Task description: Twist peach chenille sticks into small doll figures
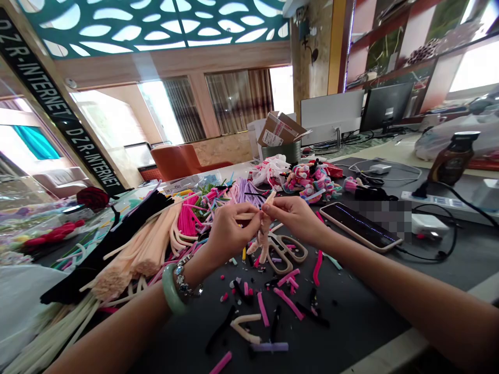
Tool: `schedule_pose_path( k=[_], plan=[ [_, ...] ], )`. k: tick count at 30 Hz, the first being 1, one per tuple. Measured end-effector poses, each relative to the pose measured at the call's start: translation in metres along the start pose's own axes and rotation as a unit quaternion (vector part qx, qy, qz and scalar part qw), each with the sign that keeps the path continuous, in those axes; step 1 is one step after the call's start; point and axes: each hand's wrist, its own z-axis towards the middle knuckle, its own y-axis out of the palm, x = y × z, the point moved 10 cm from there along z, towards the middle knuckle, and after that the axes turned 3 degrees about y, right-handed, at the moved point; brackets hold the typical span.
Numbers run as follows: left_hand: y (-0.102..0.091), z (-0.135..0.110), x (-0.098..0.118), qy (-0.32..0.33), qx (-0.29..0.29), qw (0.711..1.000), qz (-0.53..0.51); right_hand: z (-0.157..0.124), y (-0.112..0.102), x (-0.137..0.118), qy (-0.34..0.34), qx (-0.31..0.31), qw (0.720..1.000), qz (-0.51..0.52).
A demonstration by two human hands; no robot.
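Observation:
Between my two hands is a small figure of twisted peach pipe cleaners (pixel 263 240), its strands hanging down over the table. My left hand (pixel 236 228), with a green bangle (pixel 171 291) on the wrist, pinches it from the left. My right hand (pixel 290 215) closes thumb and fingers on its upper part. Just below lie scissors (pixel 284 262) with beige handles, their blades partly hidden behind the figure and my hands. Cut pipe cleaner pieces in pink (pixel 288 304), black and purple are scattered nearer to me, with a bent peach piece (pixel 244 328) among them.
Bundles of peach pipe cleaners (pixel 132 254) and a black bundle (pixel 105 244) lie at left. Behind my hands are purple stems (pixel 247 191) and a colourful fuzzy pile (pixel 312 182). A phone (pixel 360 226), a power strip (pixel 440 205) and a dark bottle (pixel 454 158) are at right.

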Motion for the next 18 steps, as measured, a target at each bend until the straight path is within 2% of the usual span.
schedule_pose_path(
  k=[9,18],
  plan=[
    [0.0042,-0.0032,0.0067,0.004,-0.013,1.000,0.013,-0.0014,0.0017,0.0002,0.013,-0.011,0.998,0.065],
    [0.0052,-0.0061,0.0095,0.009,0.001,1.000,0.015,-0.0035,0.0035,-0.0015,0.017,0.001,0.999,0.044]
  ],
)
